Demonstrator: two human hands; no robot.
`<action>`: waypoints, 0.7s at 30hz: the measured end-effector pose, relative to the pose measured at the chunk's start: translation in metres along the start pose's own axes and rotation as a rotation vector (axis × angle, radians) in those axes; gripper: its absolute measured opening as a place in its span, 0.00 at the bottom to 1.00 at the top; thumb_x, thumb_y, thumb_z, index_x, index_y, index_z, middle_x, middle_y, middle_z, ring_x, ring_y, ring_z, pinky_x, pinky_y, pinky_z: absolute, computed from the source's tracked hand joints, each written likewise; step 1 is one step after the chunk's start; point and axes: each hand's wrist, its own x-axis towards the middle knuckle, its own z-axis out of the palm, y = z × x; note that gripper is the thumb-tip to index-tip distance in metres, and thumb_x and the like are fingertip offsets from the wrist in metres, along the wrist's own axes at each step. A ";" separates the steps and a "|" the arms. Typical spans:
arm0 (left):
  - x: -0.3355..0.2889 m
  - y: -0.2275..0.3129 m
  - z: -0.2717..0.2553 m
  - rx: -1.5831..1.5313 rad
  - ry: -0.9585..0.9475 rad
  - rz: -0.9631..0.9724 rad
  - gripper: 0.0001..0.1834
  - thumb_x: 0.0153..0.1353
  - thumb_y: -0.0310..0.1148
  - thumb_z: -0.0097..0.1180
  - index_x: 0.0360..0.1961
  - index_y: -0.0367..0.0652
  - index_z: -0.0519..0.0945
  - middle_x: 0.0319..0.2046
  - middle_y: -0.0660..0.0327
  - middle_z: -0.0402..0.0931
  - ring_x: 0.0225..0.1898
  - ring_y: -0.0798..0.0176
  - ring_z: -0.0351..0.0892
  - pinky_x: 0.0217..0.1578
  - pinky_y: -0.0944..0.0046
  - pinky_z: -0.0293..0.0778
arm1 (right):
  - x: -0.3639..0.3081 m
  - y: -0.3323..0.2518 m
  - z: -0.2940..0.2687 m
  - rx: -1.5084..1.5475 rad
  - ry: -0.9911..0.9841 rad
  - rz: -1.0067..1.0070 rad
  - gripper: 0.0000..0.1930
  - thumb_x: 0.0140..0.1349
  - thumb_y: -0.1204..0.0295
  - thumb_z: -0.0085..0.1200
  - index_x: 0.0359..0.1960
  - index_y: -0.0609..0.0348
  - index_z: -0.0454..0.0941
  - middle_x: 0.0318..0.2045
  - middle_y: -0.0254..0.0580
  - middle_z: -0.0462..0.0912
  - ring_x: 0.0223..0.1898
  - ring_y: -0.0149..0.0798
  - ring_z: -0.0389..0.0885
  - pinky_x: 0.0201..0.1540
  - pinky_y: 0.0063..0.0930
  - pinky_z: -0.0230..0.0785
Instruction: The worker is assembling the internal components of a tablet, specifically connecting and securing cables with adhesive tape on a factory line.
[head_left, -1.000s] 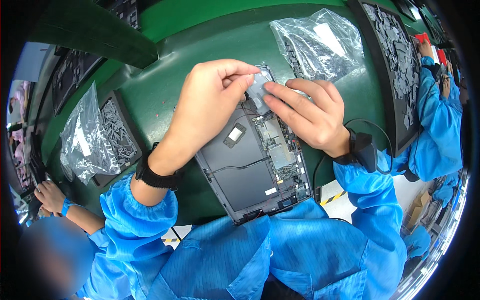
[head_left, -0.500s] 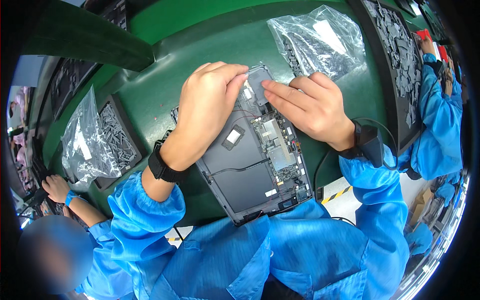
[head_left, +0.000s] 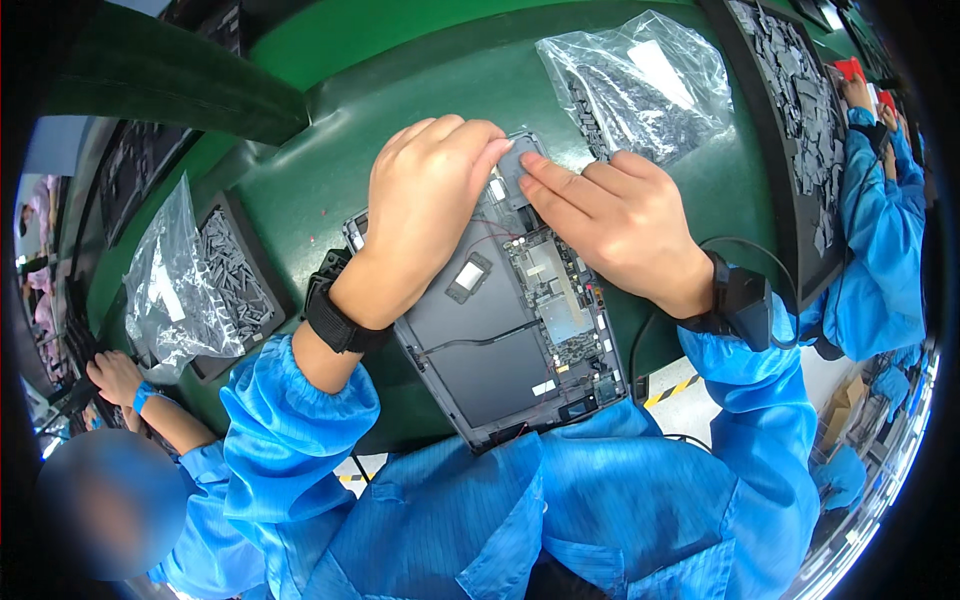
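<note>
A dark grey tablet housing [head_left: 455, 385] lies open in front of me, its far end tilted slightly left. Along its right side runs a green circuit board [head_left: 555, 290] with silver shields. A small black part with a white face [head_left: 467, 277] rests on the housing floor, and a black cable [head_left: 478, 341] crosses below it. My left hand [head_left: 425, 190] pinches with thumb and forefinger by a flat grey piece [head_left: 512, 165] at the far end; what is between those fingertips is hidden. My right hand [head_left: 625, 222] has its forefinger stretched onto that grey piece, thumb out of sight.
Clear plastic bags of dark parts lie at far right [head_left: 650, 85] and left [head_left: 165, 290]. Beside the left bag is a tray [head_left: 262, 255] of small black pieces. A long black tray [head_left: 790, 200] of grey pieces borders the right. Co-workers sit on both sides.
My left hand has shifted slightly right, its pinched fingertips now closer to my right forefinger. My right hand has moved only a little, its fingertips staying on the grey piece.
</note>
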 end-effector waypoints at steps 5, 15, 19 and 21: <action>-0.004 -0.002 -0.007 -0.019 -0.009 0.064 0.06 0.56 0.27 0.61 0.36 0.39 0.84 0.29 0.56 0.80 0.33 0.51 0.79 0.39 0.56 0.75 | 0.004 -0.005 -0.007 -0.017 -0.130 0.058 0.13 0.46 0.72 0.57 0.36 0.59 0.84 0.43 0.40 0.86 0.24 0.29 0.79 0.28 0.25 0.66; -0.007 -0.003 -0.008 0.088 -0.028 0.107 0.09 0.55 0.23 0.61 0.39 0.37 0.84 0.30 0.55 0.81 0.34 0.51 0.80 0.39 0.57 0.75 | 0.018 -0.002 -0.012 -0.133 -0.305 -0.073 0.18 0.48 0.73 0.56 0.43 0.65 0.83 0.45 0.55 0.84 0.20 0.31 0.79 0.28 0.25 0.69; -0.010 -0.004 -0.003 0.050 0.002 0.118 0.14 0.48 0.22 0.58 0.39 0.38 0.83 0.29 0.59 0.78 0.34 0.54 0.78 0.40 0.57 0.74 | 0.012 -0.010 -0.020 -0.069 -0.425 -0.070 0.20 0.49 0.74 0.55 0.45 0.68 0.82 0.49 0.57 0.83 0.19 0.32 0.79 0.25 0.26 0.70; -0.008 0.000 -0.006 0.044 -0.006 0.106 0.13 0.49 0.22 0.58 0.39 0.38 0.83 0.29 0.59 0.78 0.34 0.54 0.78 0.39 0.57 0.74 | 0.008 -0.003 -0.018 0.094 -0.393 -0.010 0.19 0.51 0.73 0.55 0.45 0.72 0.81 0.51 0.61 0.81 0.18 0.33 0.80 0.22 0.26 0.71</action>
